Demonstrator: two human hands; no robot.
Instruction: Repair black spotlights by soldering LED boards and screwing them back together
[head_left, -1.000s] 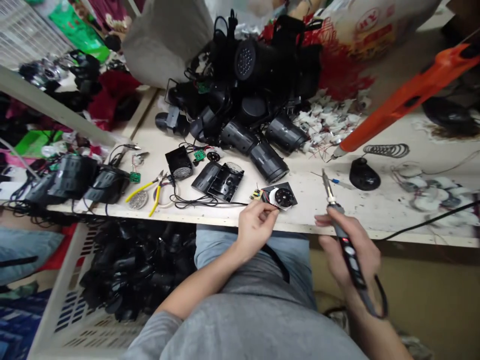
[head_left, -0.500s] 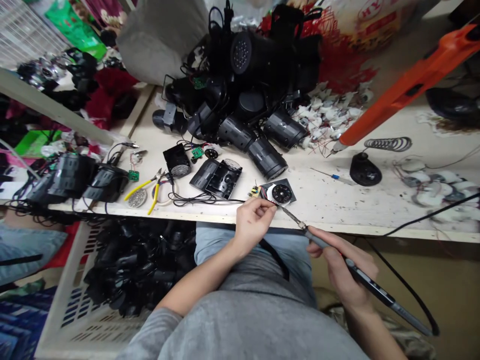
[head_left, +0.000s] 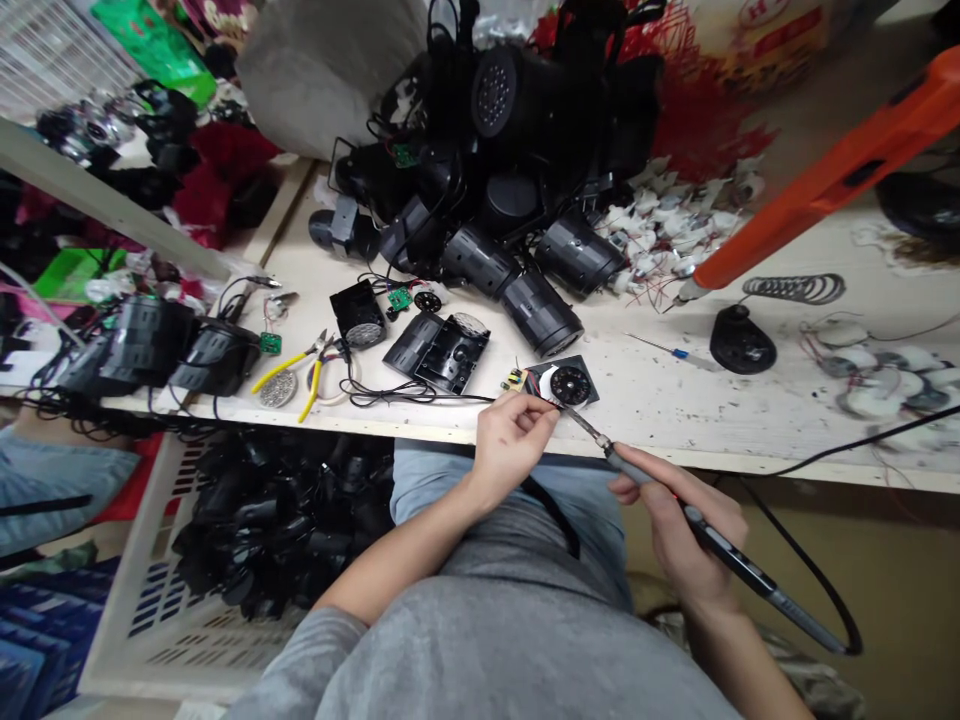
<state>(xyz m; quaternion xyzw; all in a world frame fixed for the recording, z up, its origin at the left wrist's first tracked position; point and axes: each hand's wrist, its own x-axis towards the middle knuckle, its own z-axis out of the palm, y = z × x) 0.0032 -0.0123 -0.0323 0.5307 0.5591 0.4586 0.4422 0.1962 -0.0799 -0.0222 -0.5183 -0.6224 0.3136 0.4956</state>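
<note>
My right hand (head_left: 694, 530) grips a soldering iron (head_left: 750, 570) by its grey and black handle, the metal tip slanting up and left. That tip meets the near edge of a round black disc with a white rim (head_left: 570, 386), lying on a dark square plate (head_left: 589, 372) at the bench's front. Just left of the tip, my left hand (head_left: 512, 445) is closed in a pinch at the same edge; what its fingertips hold is too small to make out. A small yellow circuit board (head_left: 514, 378) and some wires sit beside the disc, above my left hand.
Yellow-handled pliers (head_left: 313, 385), an open black housing (head_left: 450, 355) and a coiled black cable (head_left: 375, 395) lie leftward. Black lamp bodies (head_left: 540, 310) are heaped behind. An orange tool (head_left: 810, 190) hangs at right, above a black stand (head_left: 742, 340). Below is a white crate (head_left: 131, 600).
The view has shifted slightly. Relative to the disc, the soldering iron and my right hand have come a little farther left and forward. My left hand keeps its pinch.
</note>
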